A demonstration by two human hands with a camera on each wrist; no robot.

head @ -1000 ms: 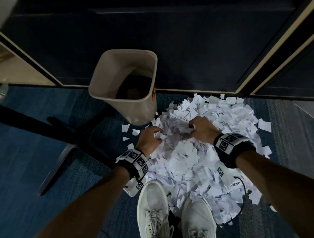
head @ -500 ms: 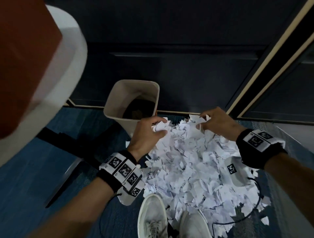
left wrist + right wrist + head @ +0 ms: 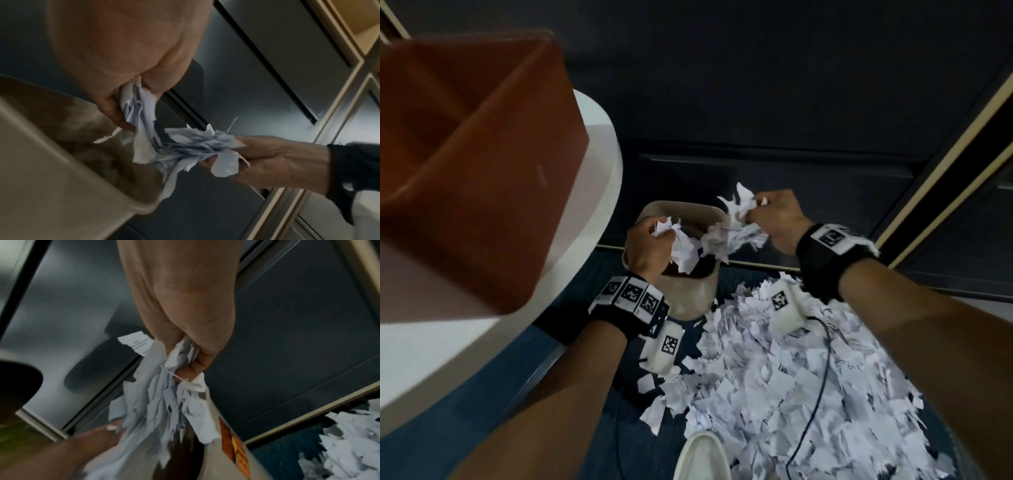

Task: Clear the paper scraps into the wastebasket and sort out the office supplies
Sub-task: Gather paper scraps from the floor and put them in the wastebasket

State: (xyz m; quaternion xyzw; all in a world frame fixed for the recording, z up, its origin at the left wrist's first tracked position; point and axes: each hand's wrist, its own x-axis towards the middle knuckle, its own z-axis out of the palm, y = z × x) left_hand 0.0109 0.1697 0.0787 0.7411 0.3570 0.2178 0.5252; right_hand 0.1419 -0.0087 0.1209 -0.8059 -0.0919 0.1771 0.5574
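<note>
- Nearest the camera, below and behind both hands: the big pile of paper scraps (image 3: 784, 394) is lying on the blue carpet (image 3: 465, 428), with a white shoe (image 3: 702, 455) at its near edge. Most of the clearing job is judged not yet done.
- Left hand (image 3: 649, 246) is curling its fingers round a wad of scraps, knuckles up, wrist bent down, sitting over the near left part of the wastebasket (image 3: 688, 294) mouth.
- Right hand (image 3: 774, 222) is gripping a larger handful of scraps (image 3: 726, 236), fist closed, palm turned toward the left hand; the two bundles are meeting between the hands.
- The right wrist view is showing the right hand's bundle hanging over the basket's rim, partly outside it.
- Risk, judged: if the right hand lets go from here, the outer scraps are likely falling back onto the carpet, since that hand is sitting over the rim's far right edge and not over the mouth.
- Risk, judged: loose pieces are dangling from both wads and could flutter off in any quick move.
- Risk, judged: an office supply could be hiding in a handful; nothing of the kind is visible.
- Farthest, beyond the hands: a dark panelled wall (image 3: 756, 102). To the left of the left hand, a white table (image 3: 599, 171) is carrying a brown box (image 3: 465, 154).
</note>
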